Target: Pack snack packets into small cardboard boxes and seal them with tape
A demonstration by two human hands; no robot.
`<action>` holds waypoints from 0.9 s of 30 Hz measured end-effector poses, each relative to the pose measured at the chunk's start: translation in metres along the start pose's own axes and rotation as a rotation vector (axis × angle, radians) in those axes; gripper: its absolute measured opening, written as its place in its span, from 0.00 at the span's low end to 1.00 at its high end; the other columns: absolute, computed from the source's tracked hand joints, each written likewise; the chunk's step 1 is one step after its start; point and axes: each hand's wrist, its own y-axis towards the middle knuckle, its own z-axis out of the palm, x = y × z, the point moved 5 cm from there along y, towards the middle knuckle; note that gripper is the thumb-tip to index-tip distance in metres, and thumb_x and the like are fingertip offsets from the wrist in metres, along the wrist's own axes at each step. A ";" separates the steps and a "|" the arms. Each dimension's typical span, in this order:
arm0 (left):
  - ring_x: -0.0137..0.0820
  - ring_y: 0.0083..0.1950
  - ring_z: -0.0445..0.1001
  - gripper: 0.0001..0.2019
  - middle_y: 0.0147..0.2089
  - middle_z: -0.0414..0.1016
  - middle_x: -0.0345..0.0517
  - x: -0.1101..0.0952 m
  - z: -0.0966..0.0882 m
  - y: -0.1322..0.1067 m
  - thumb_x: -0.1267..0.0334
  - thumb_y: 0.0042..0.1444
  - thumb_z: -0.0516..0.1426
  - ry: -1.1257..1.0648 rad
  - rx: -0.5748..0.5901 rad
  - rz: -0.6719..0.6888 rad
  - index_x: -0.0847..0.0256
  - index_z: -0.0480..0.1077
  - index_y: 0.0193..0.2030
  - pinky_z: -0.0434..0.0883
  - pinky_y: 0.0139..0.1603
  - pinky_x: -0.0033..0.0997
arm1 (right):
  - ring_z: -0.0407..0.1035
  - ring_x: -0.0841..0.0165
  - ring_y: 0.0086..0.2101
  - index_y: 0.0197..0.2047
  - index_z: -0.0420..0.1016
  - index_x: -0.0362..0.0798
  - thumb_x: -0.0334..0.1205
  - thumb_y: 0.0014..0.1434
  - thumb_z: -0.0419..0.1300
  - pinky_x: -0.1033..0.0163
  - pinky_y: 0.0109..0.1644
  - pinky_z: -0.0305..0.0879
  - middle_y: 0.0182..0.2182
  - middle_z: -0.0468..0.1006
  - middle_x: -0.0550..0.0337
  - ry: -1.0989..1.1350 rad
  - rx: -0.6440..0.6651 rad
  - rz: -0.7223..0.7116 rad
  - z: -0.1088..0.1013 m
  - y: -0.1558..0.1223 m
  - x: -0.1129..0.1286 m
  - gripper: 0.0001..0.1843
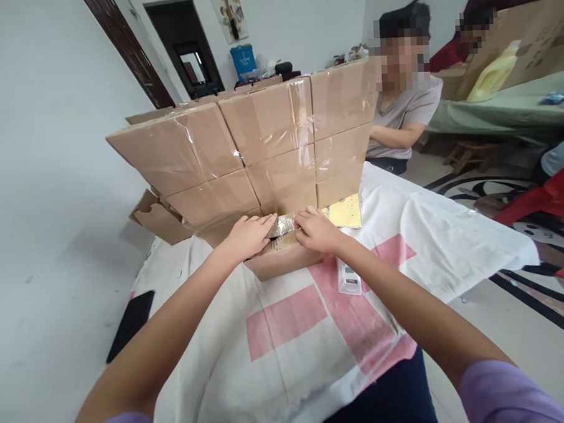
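A small cardboard box (288,261) lies on the cloth-covered table, a narrow dark gap showing along its top. My left hand (251,236) holds the box's top at its left end, fingers bent over the flap. At the right end, my right hand (316,231) grips the flap with curled fingers. Shiny clear tape (286,224) shows between the two hands. Directly behind rises a stack of taped cardboard boxes (280,168). A yellow card (348,212) and a small white device (349,278) lie near my right hand.
The table is covered by a white and pink cloth (289,373). An open carton (158,220) stands left of the stack, and a black flat object (130,326) lies at the left edge. A co-worker (401,106) sits beyond the stack; a yellow bottle (494,72) stands on another table.
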 end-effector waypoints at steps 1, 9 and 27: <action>0.45 0.65 0.70 0.29 0.73 0.62 0.53 -0.002 0.000 0.001 0.65 0.64 0.51 0.029 -0.015 0.018 0.63 0.55 0.72 0.64 0.60 0.45 | 0.60 0.56 0.43 0.37 0.72 0.45 0.34 0.62 0.56 0.54 0.47 0.54 0.36 0.75 0.51 -0.009 -0.004 0.000 0.000 0.000 0.000 0.04; 0.44 0.61 0.75 0.23 0.69 0.68 0.58 -0.004 -0.004 -0.004 0.69 0.65 0.46 0.043 -0.115 0.075 0.67 0.64 0.65 0.68 0.55 0.43 | 0.60 0.55 0.44 0.42 0.73 0.43 0.36 0.65 0.54 0.52 0.48 0.52 0.39 0.76 0.48 -0.156 -0.198 -0.026 -0.011 -0.011 0.011 0.08; 0.36 0.42 0.75 0.14 0.42 0.82 0.45 -0.005 -0.007 -0.014 0.60 0.70 0.50 0.066 -0.510 0.167 0.56 0.77 0.44 0.63 0.45 0.41 | 0.61 0.55 0.43 0.45 0.77 0.41 0.35 0.67 0.53 0.53 0.48 0.58 0.40 0.74 0.47 -0.137 -0.373 0.062 -0.008 -0.022 0.021 0.12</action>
